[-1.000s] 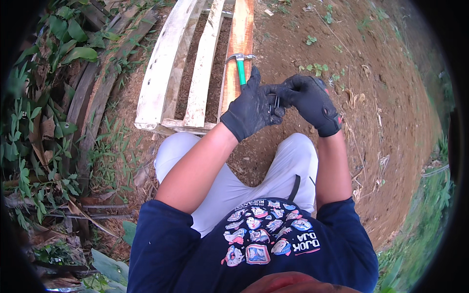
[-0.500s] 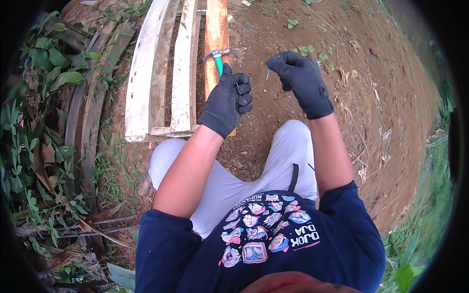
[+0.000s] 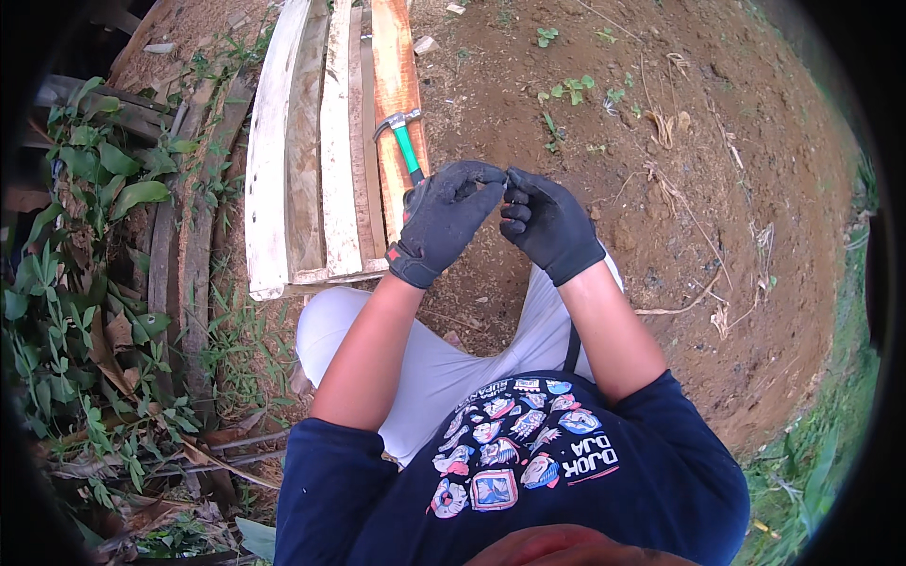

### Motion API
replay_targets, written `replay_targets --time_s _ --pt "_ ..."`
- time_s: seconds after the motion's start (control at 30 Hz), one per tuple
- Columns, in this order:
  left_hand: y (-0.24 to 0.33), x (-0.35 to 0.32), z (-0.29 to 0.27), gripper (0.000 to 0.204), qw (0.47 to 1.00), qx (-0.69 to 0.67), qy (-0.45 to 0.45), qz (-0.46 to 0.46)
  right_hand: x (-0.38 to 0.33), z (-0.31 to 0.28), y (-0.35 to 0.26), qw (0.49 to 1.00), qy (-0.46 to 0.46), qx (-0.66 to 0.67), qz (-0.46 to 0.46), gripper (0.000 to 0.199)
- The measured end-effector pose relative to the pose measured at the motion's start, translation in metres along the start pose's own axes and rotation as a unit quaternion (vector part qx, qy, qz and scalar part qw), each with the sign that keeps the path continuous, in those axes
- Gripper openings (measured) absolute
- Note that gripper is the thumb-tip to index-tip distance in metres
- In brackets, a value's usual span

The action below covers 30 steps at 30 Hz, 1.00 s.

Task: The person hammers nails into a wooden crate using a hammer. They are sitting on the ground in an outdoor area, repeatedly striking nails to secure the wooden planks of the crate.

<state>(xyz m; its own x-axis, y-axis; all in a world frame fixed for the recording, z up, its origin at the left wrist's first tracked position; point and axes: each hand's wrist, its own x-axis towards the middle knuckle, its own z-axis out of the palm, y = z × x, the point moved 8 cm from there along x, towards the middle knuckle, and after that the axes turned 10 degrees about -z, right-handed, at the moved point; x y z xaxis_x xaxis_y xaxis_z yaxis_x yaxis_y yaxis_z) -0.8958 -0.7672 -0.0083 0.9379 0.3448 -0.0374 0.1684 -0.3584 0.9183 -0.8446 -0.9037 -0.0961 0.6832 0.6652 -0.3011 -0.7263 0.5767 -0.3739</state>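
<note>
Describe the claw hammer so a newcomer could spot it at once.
Find the slatted wooden frame at upper left. On its rightmost, orange-brown board, just ahead of the left gloved hand, lies the claw hammer. Its green-and-black handle and grey metal head set it apart from the surrounding wood.

Left hand (image 3: 451, 215), right hand (image 3: 552, 226), fingertips (image 3: 491, 175) close together, forearms (image 3: 368, 363) angled inward

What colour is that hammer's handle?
The hammer handle is mostly green where visible, darker nearest the hand; the head view shows it.
</note>
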Motion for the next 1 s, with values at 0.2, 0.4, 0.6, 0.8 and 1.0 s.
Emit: replay_targets --time_s 0.2,0.4,0.6,0.8,1.0 --pt "-0.001 -0.008 0.024 0.029 0.996 0.023 -0.077 -0.046 -0.014 0.002 0.005 0.999 -0.005 0.03 0.015 0.013" --pt "-0.018 -0.018 0.041 0.054 0.897 -0.389 -0.147 -0.15 -0.016 0.004 -0.003 0.997 0.024 -0.039 -0.069 0.018" --pt "-0.031 -0.027 0.058 0.098 0.739 -0.588 -0.247 -0.219 -0.046 0.086 -0.049 0.726 0.04 -0.639 -0.25 0.025" --pt "-0.021 -0.019 0.064 0.1 0.734 -0.605 -0.227 -0.207 -0.034 0.111 -0.055 0.536 -0.066 -0.816 -0.207 0.026" --pt "-0.033 -0.012 0.063 0.092 0.705 -0.652 -0.21 -0.183 -0.04 0.115 -0.074 0.573 -0.11 -0.748 -0.316 0.028"
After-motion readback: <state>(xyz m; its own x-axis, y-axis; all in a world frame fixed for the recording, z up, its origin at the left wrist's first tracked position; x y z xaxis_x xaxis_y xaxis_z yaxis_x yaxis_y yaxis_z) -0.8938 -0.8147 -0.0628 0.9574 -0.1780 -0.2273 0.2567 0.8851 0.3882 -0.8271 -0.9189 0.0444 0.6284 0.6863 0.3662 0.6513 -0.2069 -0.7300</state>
